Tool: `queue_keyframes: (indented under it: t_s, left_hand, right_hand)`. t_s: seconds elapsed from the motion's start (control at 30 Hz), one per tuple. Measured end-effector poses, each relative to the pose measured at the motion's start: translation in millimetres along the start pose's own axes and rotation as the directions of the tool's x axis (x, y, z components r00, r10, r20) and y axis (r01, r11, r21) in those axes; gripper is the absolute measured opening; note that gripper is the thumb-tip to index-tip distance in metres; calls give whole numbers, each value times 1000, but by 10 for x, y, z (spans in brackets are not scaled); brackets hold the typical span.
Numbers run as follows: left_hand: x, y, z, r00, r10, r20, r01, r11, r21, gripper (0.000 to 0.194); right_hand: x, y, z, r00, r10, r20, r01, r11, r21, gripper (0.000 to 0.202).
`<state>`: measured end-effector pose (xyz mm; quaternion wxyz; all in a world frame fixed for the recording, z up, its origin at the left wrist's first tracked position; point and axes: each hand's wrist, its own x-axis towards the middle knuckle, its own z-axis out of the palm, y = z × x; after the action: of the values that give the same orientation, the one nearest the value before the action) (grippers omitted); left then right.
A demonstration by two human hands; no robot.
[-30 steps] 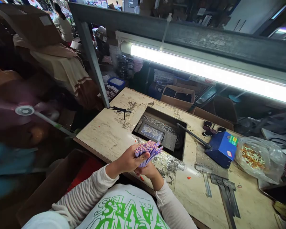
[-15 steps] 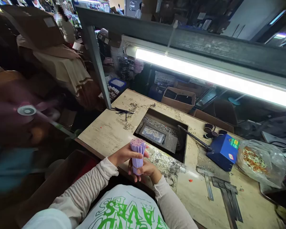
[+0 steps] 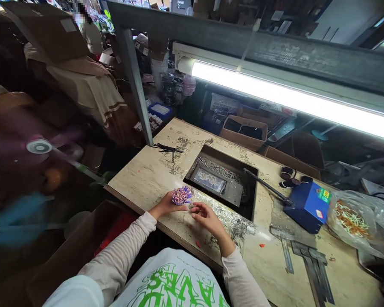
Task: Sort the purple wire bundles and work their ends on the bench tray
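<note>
My left hand (image 3: 164, 204) is closed around a bundle of thin purple wires (image 3: 181, 195), whose pinkish cut ends face up toward me. Several wires fan out at the bundle's right side. Just to its right, my right hand (image 3: 209, 219) hovers with fingers loosely bent and apart, and nothing shows in it. The bundle is over the near part of the worn wooden table (image 3: 141, 179), and its lower part is hidden.
Behind my hands is a recessed metal tray (image 3: 240, 197) with small scraps. To the right are a blue box (image 3: 307, 207) with a dark lever, flat metal tools (image 3: 310, 256) and a plastic bag of cut pieces (image 3: 355, 219). A lit tube lamp (image 3: 275, 94) hangs above; a fan (image 3: 38, 146) spins left.
My right hand has let go of the wire bundle and moved right. The bundle has tipped in my left hand, so its ends now face me more.
</note>
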<state>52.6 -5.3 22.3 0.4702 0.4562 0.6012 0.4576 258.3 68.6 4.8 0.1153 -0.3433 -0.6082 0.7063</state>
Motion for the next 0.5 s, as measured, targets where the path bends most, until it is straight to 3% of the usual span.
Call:
queue_keyframes:
  t_s: [0.13, 0.27, 0.37, 0.5]
  left_hand:
    - [2, 150, 156, 997, -55, -50, 48, 991, -124, 51]
    - [-50, 454, 353, 993, -85, -86, 59, 962, -268, 49]
    - [-108, 716, 356, 1000, 26, 13, -22, 967, -252, 44]
    - [-167, 969, 271, 983, 94, 159, -65, 981, -180, 36]
  right_hand:
    - [94, -64, 192, 966, -218, -137, 186, 960, -209, 60]
    - [125, -256, 424, 955, -294, -47, 283, 945, -162, 49]
    - [94, -349, 467, 960, -278, -45, 270, 955, -122, 33]
    - [22, -346, 389, 970, -240, 28, 240, 944, -228, 29]
